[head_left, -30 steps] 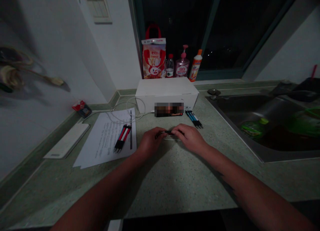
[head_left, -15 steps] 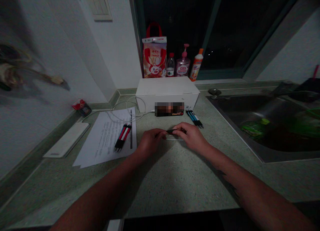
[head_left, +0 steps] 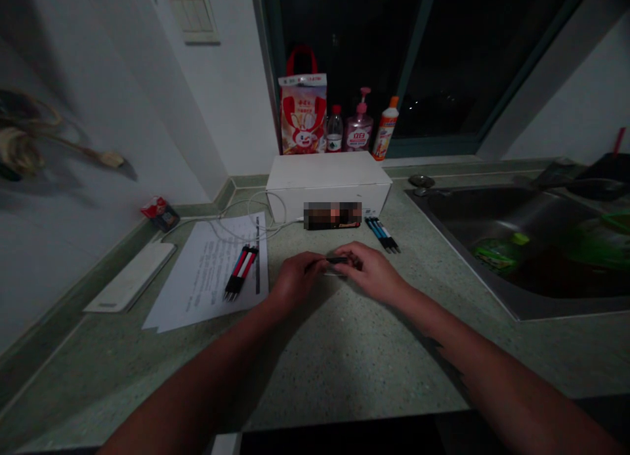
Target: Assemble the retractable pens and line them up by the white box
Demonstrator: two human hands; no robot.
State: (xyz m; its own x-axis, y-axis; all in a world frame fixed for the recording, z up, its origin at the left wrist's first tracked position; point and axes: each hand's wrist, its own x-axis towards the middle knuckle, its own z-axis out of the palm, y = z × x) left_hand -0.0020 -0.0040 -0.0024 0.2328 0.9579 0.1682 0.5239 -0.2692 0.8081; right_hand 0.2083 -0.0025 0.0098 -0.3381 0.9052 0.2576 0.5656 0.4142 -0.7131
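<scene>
My left hand [head_left: 296,279] and my right hand [head_left: 370,272] meet over the speckled green countertop [head_left: 344,356], both pinching a slim dark pen [head_left: 337,260] between the fingers. Much of the pen is hidden by my fingers. Just below it lies a thin pale strip [head_left: 335,274], too faint to identify. To the left, several red-and-black pens [head_left: 240,272] rest on a printed paper sheet [head_left: 207,278]. Several blue-and-black pens [head_left: 382,235] lie on the counter beyond my right hand.
A white box [head_left: 327,182] stands at the back with a blurred package [head_left: 332,216] before it. Behind it are several bottles [head_left: 359,130] and a printed bag [head_left: 302,113] on the windowsill. A steel sink [head_left: 506,238] lies right; a white cable [head_left: 251,215] and flat white case [head_left: 130,278] lie left.
My hands have drawn slightly closer together around the dark pen. The pens, paper and box stay where they were.
</scene>
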